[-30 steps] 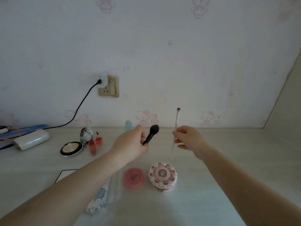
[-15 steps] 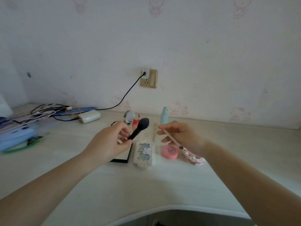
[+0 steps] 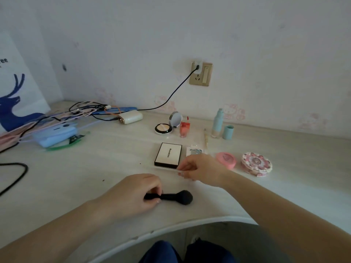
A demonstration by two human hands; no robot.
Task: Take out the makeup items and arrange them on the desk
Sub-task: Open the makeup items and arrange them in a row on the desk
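A short black makeup brush (image 3: pixel 174 197) lies on the desk (image 3: pixel 95 177) near its front edge, and my left hand (image 3: pixel 133 194) grips its handle. My right hand (image 3: pixel 201 168) pinches a thin pale brush (image 3: pixel 165 168) that lies flat just in front of a white palette with a black rim (image 3: pixel 168 154). Behind them stand an open round compact (image 3: pixel 164 128), a red lip gloss (image 3: pixel 184 129), a pale green bottle (image 3: pixel 216 124) and its cap (image 3: pixel 228 132). A pink round case (image 3: pixel 226 160) and a flowered round box (image 3: pixel 256 166) sit to the right.
A power bank (image 3: pixel 131 116), tangled cables (image 3: pixel 81 111) and a blue case (image 3: pixel 55 133) crowd the desk's left side. A white bag with a blue deer (image 3: pixel 17 95) leans in the left corner. A black cord runs up to the wall socket (image 3: pixel 201 74). The desk's curved front edge (image 3: pixel 171 230) is close.
Both hands came down from the air to the desk. The black brush now lies near the front edge and the thin brush lies before the palette. The view turned left and down.
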